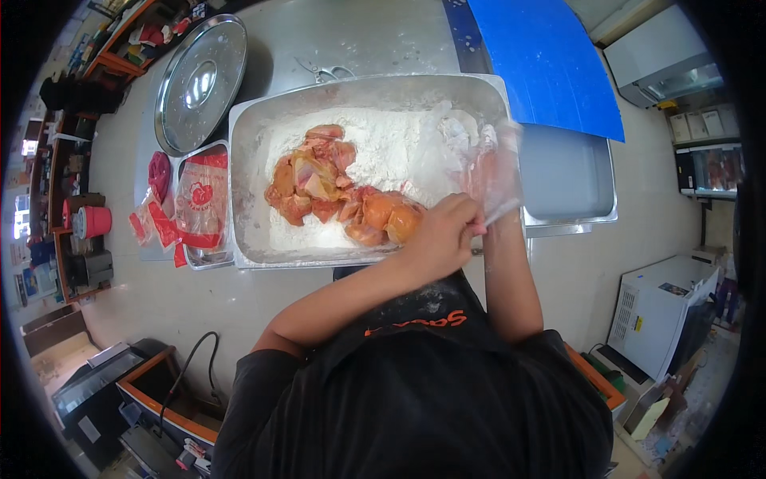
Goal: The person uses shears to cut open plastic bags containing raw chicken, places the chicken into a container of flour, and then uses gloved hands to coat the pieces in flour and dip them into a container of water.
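My left hand [453,231] pinches the lower edge of a clear plastic bag [447,152] at the right end of a large steel tray [245,191]. My right hand [487,180] is inside that plastic, fingers pointing away from me and seemingly stretched out, their detail hazy through the film. Raw marinated meat pieces [315,180] lie in two joined heaps on white flour [371,140], left of my hands and in the middle of the tray.
Left are a round steel lid [199,84] and a smaller tray [223,255] with red-printed bags [199,191]. Behind lie scissors [327,73]. A blue board [550,56] partly covers a steel pan [566,184] at right. Shelves [84,164] and appliances [654,319] surround the table.
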Tool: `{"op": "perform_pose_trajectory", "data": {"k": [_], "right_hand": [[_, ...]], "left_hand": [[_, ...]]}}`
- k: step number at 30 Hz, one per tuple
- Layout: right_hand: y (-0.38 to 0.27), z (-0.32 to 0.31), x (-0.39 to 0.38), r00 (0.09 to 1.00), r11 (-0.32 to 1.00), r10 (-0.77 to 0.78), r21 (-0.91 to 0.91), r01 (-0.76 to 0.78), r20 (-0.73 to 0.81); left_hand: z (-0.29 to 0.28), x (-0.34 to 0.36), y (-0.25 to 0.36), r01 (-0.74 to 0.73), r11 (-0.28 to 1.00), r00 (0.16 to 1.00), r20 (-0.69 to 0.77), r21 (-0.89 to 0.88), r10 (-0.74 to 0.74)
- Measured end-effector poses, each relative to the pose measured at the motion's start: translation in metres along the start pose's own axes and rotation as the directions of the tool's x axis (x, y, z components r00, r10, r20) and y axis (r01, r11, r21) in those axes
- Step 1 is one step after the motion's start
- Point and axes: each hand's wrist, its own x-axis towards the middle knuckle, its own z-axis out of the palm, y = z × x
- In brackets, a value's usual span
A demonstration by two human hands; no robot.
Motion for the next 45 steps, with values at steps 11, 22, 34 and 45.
{"op": "perform_pose_trajectory", "data": {"k": [11, 22, 34, 45], "right_hand": [[0.042, -0.015, 0.026, 0.944, -0.651, -0.026, -0.722, 0.235, 0.33], [0.049, 0.008, 0.021, 0.956, -0.699, -0.017, -0.687, 0.198, 0.293], [0.0, 0.052, -0.022, 0.878, -0.418, -0.174, -0.84, 0.345, 0.447], [0.004, 0.061, -0.045, 0.808, -0.141, -0.209, -0.834, 0.533, 0.551]], "left_hand": [[-0.073, -0.004, -0.063, 0.662, 0.743, 0.729, 0.311, -0.097, -0.61], [-0.062, 0.003, -0.067, 0.576, 0.817, 0.813, 0.114, -0.017, -0.571], [-0.018, 0.017, -0.069, 0.194, 0.379, 0.718, -0.132, -0.905, -0.684], [-0.033, 0.026, -0.071, -0.07, 0.057, 0.922, -0.086, -0.996, -0.377]]}}
